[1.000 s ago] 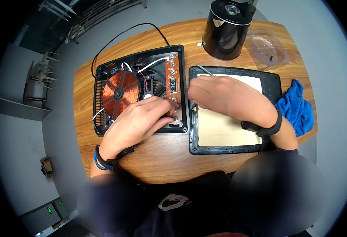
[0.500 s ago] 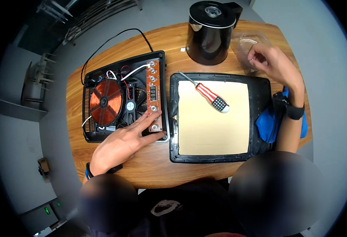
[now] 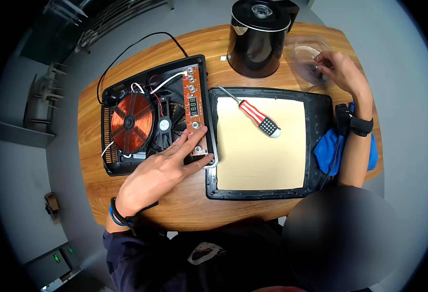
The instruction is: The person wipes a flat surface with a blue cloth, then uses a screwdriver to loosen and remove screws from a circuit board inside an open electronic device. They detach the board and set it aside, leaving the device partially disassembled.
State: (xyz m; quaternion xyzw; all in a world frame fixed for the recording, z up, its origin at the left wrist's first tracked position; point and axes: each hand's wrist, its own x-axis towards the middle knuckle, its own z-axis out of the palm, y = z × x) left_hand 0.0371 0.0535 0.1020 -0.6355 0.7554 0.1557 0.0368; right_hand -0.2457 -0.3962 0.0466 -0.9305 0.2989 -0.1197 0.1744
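An opened induction cooker base (image 3: 154, 63) lies at the left, with a round copper coil (image 3: 132, 122), a black fan (image 3: 164, 125) and an orange control circuit board (image 3: 193, 100) inside. My left hand (image 3: 160, 170) rests on the board's near end, its fingers stretched and spread, the thumb at the casing's near right corner. At the far right, my right hand (image 3: 341, 70) hovers over a clear plastic bowl (image 3: 307, 51) with its fingertips pinched together. Whatever they may hold is too small to make out. A screwdriver (image 3: 255, 117) with a red, white and dark starred handle lies on the cooker's top panel (image 3: 262, 165).
A black kettle (image 3: 256, 46) stands at the back of the wooden table (image 3: 175, 214). A blue cloth (image 3: 326, 153) lies beneath my right forearm. A black power cord (image 3: 141, 39) curves behind the cooker base. A small white piece (image 3: 223, 58) lies beside the kettle.
The cooker base has turned slightly, its near right corner shifting right against the top panel under my left hand. My right hand has moved a little farther over the bowl, fingers still pinched.
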